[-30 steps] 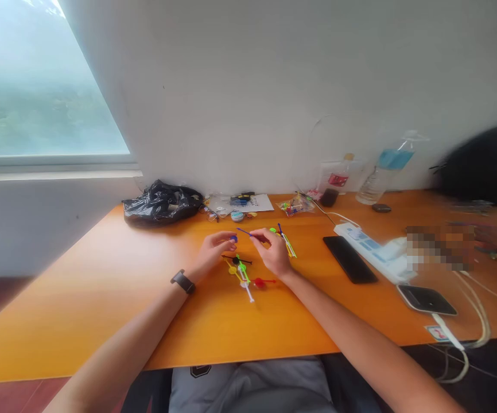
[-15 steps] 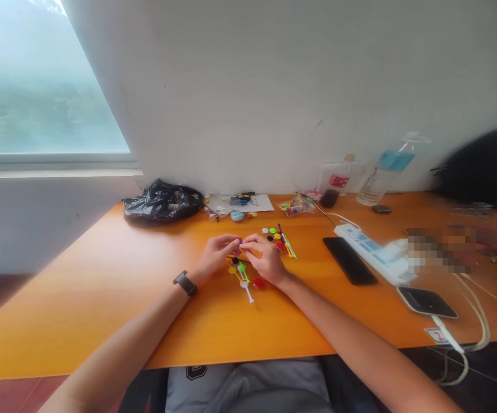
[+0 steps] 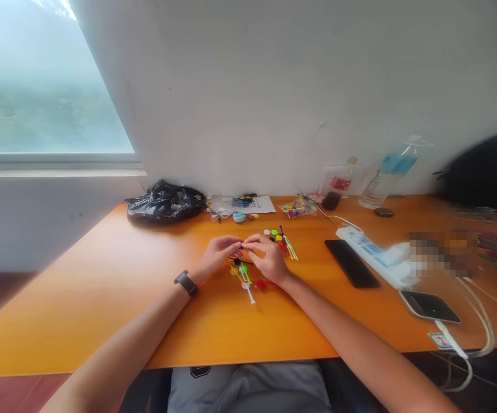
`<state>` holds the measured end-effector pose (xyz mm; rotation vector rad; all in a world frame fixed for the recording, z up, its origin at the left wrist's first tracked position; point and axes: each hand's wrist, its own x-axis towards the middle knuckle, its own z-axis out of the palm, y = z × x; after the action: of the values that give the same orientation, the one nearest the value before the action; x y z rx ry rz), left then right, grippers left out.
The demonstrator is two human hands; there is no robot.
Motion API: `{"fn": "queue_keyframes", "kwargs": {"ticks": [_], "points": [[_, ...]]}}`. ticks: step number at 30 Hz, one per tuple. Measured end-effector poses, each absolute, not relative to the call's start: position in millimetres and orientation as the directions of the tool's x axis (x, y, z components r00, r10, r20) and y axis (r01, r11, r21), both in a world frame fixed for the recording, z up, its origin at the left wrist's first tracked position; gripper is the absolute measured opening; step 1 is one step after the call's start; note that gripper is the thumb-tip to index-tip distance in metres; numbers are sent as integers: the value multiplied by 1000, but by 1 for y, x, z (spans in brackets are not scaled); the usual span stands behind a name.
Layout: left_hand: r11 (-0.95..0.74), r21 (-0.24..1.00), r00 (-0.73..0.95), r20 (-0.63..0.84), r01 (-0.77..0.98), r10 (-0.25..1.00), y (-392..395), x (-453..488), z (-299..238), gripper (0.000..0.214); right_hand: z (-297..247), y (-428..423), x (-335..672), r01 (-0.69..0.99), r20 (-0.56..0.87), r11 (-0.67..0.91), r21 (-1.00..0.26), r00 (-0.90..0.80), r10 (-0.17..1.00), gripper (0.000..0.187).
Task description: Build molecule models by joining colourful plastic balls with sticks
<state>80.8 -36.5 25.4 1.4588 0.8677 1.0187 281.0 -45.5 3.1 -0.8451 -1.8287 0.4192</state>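
Observation:
My left hand (image 3: 215,256) and my right hand (image 3: 270,261) meet above the middle of the table, fingertips pinched together on a small blue-purple plastic piece (image 3: 234,245). The fingers cover most of it, so its full shape is hidden. Just below the hands lies a group of joined plastic rods and discs, with a white rod (image 3: 249,293), a yellow disc (image 3: 233,271), a black disc (image 3: 237,262) and a green rod (image 3: 245,273). A red disc (image 3: 260,284) lies near my right wrist. Beyond my right hand are loose coloured discs and rods (image 3: 290,246).
A black plastic bag (image 3: 164,202) sits at the back left. Along the wall are a printed sheet (image 3: 263,205), a clear bag of parts (image 3: 298,207) and water bottles (image 3: 388,180). To the right lie a black phone (image 3: 352,264), a power strip (image 3: 371,255) and cables.
Both hands stay together in nearly the same place, with slightly more of the blue-purple piece showing by the left fingers. The whole view has shifted a little.

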Motion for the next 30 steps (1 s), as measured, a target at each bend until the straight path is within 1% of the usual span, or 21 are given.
{"fn": "queue_keyframes", "kwargs": {"ticks": [4, 13, 15, 18, 22, 24, 25, 28, 30], "points": [[-137, 990, 353, 124, 13, 927, -34, 80, 23, 39, 4, -44, 283, 328, 639, 697, -637, -280, 716, 22], [-174, 985, 309, 162, 12, 937, -23, 78, 10, 32, 6, -45, 285, 281, 579, 661, -696, -323, 748, 22], [-210, 976, 292, 186, 54, 938, -23, 77, 11, 30, 6, -43, 285, 266, 563, 638, -722, -311, 766, 20], [-308, 935, 304, 245, 177, 921, -23, 73, 15, 30, 4, -39, 288, 279, 517, 589, -759, -292, 805, 16], [-419, 860, 374, 301, 292, 877, -22, 68, 15, 36, -2, -33, 295, 387, 403, 513, -766, -331, 853, 16], [-428, 853, 429, 280, 300, 859, -22, 66, 15, 41, -6, -32, 297, 424, 359, 499, -756, -369, 857, 16], [-420, 862, 474, 255, 284, 843, -22, 65, 16, 47, -7, -32, 298, 431, 345, 499, -752, -388, 855, 17], [-438, 871, 643, 206, 223, 738, -24, 61, 18, 63, -7, -33, 299, 438, 344, 516, -736, -415, 842, 18], [-526, 821, 711, 233, 222, 663, -24, 60, 19, 68, -3, -35, 299, 451, 376, 539, -711, -404, 834, 17]]}}
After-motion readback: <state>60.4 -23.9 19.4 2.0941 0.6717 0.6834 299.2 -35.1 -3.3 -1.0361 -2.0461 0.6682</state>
